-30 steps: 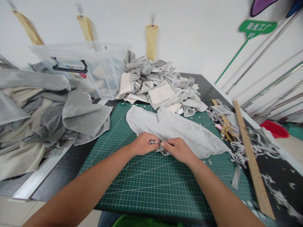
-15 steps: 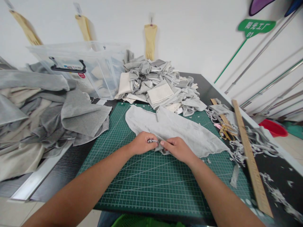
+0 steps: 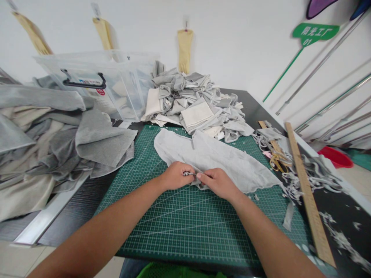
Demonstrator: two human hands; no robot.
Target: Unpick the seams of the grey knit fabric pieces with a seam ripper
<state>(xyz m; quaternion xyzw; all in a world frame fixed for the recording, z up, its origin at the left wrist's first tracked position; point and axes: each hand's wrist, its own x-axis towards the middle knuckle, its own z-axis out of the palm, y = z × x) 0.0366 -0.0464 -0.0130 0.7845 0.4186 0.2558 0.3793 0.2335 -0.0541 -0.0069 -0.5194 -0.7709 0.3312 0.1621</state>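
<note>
A light grey cloth (image 3: 223, 158) lies spread on the green cutting mat (image 3: 185, 227), its near edge gathered up. My left hand (image 3: 177, 175) is closed on that bunched edge, thumb on top. Close beside it, my right hand (image 3: 218, 181) pinches the same edge between thumb and fingers. The thumbs point toward each other with a short piece of folded edge between them. The fingers underneath are partly hidden by the hands and cloth.
Behind the mat rises a heap of grey and cream cloths (image 3: 197, 104), beside a clear plastic box (image 3: 127, 88). More cloths (image 3: 58, 139) pile up at left. At right lie a wooden ruler (image 3: 308, 193), gold-handled scissors (image 3: 276, 164) and fabric scraps (image 3: 292, 187).
Both hands keep their grip on the cloth edge, with hardly any movement. The whole view has shifted very slightly.
</note>
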